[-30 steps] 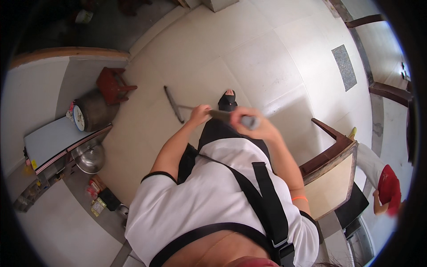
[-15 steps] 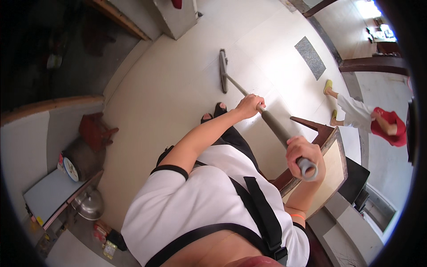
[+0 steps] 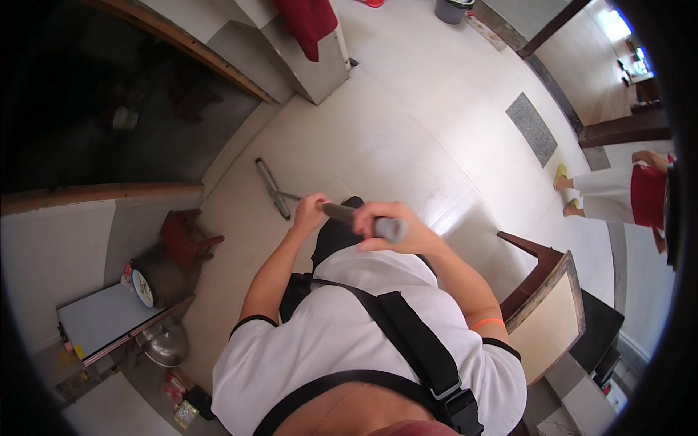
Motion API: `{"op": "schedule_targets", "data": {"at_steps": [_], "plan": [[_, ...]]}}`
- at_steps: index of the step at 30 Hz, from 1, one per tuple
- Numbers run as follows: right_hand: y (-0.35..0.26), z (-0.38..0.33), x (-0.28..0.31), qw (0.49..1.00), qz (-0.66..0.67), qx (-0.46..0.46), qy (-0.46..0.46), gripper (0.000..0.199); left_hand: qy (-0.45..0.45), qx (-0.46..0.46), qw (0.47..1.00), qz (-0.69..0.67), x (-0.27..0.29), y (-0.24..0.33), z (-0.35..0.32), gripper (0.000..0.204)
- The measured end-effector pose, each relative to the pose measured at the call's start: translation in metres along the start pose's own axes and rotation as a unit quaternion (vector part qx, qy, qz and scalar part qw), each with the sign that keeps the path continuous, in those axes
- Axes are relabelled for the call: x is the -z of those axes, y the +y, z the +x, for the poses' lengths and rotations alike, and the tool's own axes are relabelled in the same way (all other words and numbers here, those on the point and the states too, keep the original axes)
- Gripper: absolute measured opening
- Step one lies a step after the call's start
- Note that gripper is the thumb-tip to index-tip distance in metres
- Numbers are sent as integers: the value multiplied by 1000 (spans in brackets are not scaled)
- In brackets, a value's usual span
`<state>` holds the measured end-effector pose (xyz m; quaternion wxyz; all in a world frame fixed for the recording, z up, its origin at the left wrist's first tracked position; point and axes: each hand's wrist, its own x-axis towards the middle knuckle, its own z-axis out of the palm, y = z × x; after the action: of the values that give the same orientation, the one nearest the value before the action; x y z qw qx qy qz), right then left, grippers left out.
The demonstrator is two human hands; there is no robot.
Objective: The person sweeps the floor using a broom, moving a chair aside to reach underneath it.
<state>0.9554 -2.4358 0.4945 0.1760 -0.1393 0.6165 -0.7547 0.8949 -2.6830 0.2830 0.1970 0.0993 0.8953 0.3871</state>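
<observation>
A floor mop (image 3: 273, 190) with a narrow flat grey head lies against the pale tiled floor, ahead and to the left of me. Its grey handle (image 3: 339, 213) slants back toward my body. My left hand (image 3: 312, 214) is closed round the lower part of the handle. Near the handle's top end, my right hand (image 3: 383, 221) grips the thick grey section, fingers wrapped over it. The end cap looks a little blurred.
A red-brown wooden stool (image 3: 190, 238), a dark drum (image 3: 163, 275) and a metal bowl (image 3: 163, 344) stand at left. A wooden-framed piece of furniture (image 3: 549, 309) is close on my right. Beyond are a grey mat (image 3: 532, 129), another person (image 3: 607, 195), a pillar (image 3: 323, 76) and a bucket (image 3: 452, 10).
The mop head has swung left and nearer to me, and both hands have moved left with the handle. My view has shifted, and the other person's posture has changed.
</observation>
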Motion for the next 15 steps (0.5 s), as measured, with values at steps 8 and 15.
{"op": "schedule_targets", "data": {"at_steps": [8, 15], "plan": [[83, 158, -31, 999, 26, 22, -10, 6, 118, 75, 990, -25, 61, -148, 43, 7], [59, 184, 43, 974, -38, -43, 221, 5, 10, -5, 998, 58, 44, -83, 183, 7]]}}
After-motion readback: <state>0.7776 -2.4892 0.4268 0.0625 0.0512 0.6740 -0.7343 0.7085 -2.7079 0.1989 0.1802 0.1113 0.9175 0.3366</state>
